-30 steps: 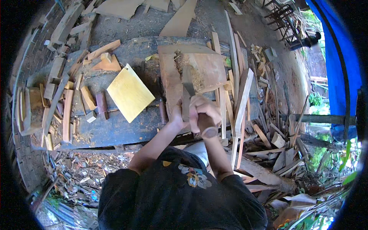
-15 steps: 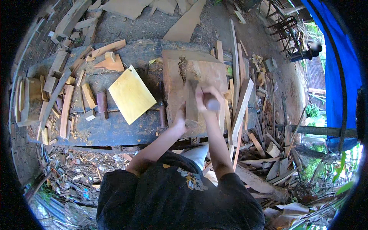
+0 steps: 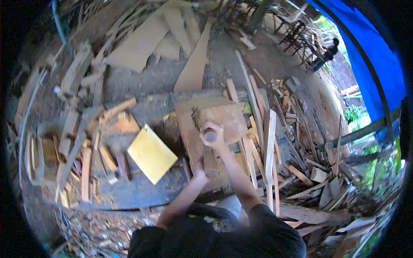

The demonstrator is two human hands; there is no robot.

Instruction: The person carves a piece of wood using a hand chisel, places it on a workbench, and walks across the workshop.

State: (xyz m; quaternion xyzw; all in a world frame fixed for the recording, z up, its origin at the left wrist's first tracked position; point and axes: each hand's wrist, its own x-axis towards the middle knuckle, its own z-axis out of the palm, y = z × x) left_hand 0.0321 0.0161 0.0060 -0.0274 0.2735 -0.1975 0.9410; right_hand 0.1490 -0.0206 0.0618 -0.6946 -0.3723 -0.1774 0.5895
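My right hand (image 3: 214, 133) is closed round an upright round handle (image 3: 210, 136), seen end-on over a brown board (image 3: 228, 120); the tool's lower part is hidden under the hand. My left hand (image 3: 199, 172) is closed on the near left side of a narrow wooden block (image 3: 210, 162) lying on that board. A crumbly dark hollow (image 3: 197, 115) shows in the board just beyond my right hand. To the left, a pale yellow square panel (image 3: 152, 154) lies on the weathered dark bench (image 3: 107, 195). The picture is slightly blurred.
Wood offcuts (image 3: 86, 172) crowd the bench's left; long strips (image 3: 270, 155) lie along the right. Scrap wood (image 3: 331, 193) is piled right of the bench, large torn sheets (image 3: 189, 69) beyond it. A person (image 3: 329, 53) is at the far right, near a blue tarp (image 3: 374, 64).
The view has tilted up, so bench and hands sit lower in the picture. My right hand has moved away from me, up the board, with the handle now upright; my left stays on the block.
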